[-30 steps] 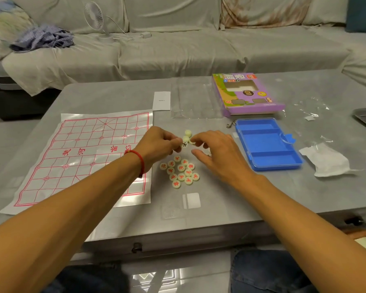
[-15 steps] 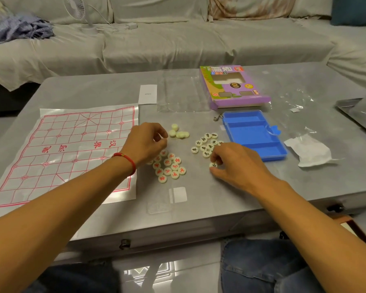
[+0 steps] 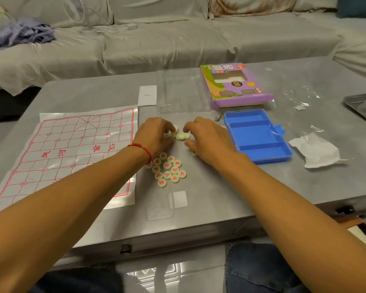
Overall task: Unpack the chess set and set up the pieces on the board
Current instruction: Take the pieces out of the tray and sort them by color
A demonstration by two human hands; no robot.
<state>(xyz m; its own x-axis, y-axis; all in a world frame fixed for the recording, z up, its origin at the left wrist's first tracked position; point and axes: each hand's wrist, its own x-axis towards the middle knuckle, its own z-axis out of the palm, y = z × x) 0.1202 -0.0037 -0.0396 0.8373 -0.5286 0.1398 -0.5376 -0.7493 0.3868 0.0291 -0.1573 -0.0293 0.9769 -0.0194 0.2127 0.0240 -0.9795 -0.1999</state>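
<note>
Head view, the only one. Both hands over the grey worktop (image 3: 262, 187), just right of the paper board (image 3: 72, 149).

Left hand (image 3: 154, 136): fingers curled onto a face-down piece at its tips, seemingly pinching it; contact partly hidden. Right hand (image 3: 209, 140): fingers curled over the blank pieces (image 3: 182, 135); cannot tell whether its grip has closed on one.

Between the two hands: about three pale pieces, blank side up, touching each other. Just nearer than the left wrist: red-marked pieces (image 3: 167, 170), face up, roughly thirteen in one tight cluster. A sliver of another piece shows under the right palm; black set otherwise hidden.

Right of the right hand: one blue tray (image 3: 256, 153), holding nothing. Beyond it, one purple box (image 3: 237, 87).

Step in hand, as judged: turning and sorting pieces by colour. No piece stands on the board yet. Next move calls for flipping the blank ones to read them.
</note>
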